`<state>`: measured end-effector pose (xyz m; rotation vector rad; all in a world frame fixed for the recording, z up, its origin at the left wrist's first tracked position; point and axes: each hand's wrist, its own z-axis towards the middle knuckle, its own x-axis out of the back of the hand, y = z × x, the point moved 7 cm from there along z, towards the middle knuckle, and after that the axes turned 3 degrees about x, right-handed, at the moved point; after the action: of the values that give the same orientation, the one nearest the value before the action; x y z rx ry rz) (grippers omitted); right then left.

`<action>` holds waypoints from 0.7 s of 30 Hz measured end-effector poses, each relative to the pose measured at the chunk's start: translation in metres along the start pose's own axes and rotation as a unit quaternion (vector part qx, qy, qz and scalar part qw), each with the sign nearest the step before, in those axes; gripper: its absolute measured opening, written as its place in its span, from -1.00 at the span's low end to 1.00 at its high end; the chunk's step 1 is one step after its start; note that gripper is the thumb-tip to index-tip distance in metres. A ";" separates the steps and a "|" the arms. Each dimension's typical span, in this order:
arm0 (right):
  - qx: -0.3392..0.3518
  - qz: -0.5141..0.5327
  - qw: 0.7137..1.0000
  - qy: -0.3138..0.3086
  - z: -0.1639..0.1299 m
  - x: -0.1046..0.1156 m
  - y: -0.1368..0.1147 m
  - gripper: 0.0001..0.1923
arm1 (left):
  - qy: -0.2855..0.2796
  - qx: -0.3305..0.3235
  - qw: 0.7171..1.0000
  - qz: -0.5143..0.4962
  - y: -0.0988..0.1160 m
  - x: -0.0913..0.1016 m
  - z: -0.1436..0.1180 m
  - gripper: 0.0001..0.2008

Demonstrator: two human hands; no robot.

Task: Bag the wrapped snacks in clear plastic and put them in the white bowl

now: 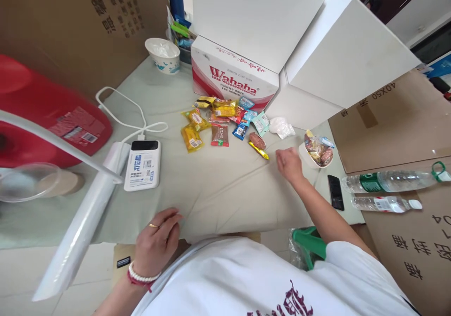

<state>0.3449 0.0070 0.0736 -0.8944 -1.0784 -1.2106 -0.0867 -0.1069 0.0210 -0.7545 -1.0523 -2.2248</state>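
Observation:
My left hand [158, 238] rests at the front edge of the table, its fingers curled together with nothing visible in them. Over the cloth to the right is my right hand [289, 164], between the snack pile and a white paper bowl [306, 158] of wrapped snacks [319, 150]. Its fingers are bent and smeared by motion, so whether they hold anything is unclear. Closest to it on the left lie a yellow wrapper [259, 150] and a reddish-brown packet [257, 140]. Nearby are a mint-green packet [261, 123], a blue packet [240, 131], a brown packet [220, 135] and several yellow packets [192, 138].
Behind the snacks stands a Wahaba-type red-and-white water carton [232, 78]. A power bank [143, 165] with a white cable, a clear roll [84, 222] and a red jug [52, 114] occupy the left. A phone [335, 192] and two bottles [391, 182] lie right.

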 end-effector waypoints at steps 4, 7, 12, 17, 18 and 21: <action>0.156 0.093 0.981 -0.069 0.042 -0.021 -0.100 -0.71 | -0.035 -0.007 0.999 0.020 -0.002 -0.001 0.004 -0.78; 0.204 0.100 0.972 -0.066 0.111 -0.018 -0.159 -0.69 | -0.080 0.025 0.995 0.047 -0.006 -0.016 0.007 -0.78; 0.184 0.092 0.976 -0.073 0.249 -0.026 -0.239 -0.65 | -0.026 0.031 0.995 0.095 -0.005 -0.019 0.001 -0.80; 0.079 0.106 0.988 -0.082 0.369 -0.071 -0.286 -0.59 | -0.023 0.053 0.995 0.086 -0.006 -0.018 -0.002 -0.78; 0.058 0.105 0.990 -0.076 0.389 -0.080 -0.290 -0.59 | -0.022 0.055 0.995 0.085 -0.006 -0.018 -0.001 -0.77; 0.024 0.114 0.992 -0.038 0.438 -0.100 -0.296 -0.59 | 0.009 0.055 0.993 0.099 -0.007 -0.018 0.000 -0.75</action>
<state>-0.0185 0.4042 0.0881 -1.0034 -1.0305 -0.9633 -0.0796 -0.0990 0.0053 -0.7542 -1.0346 -1.9854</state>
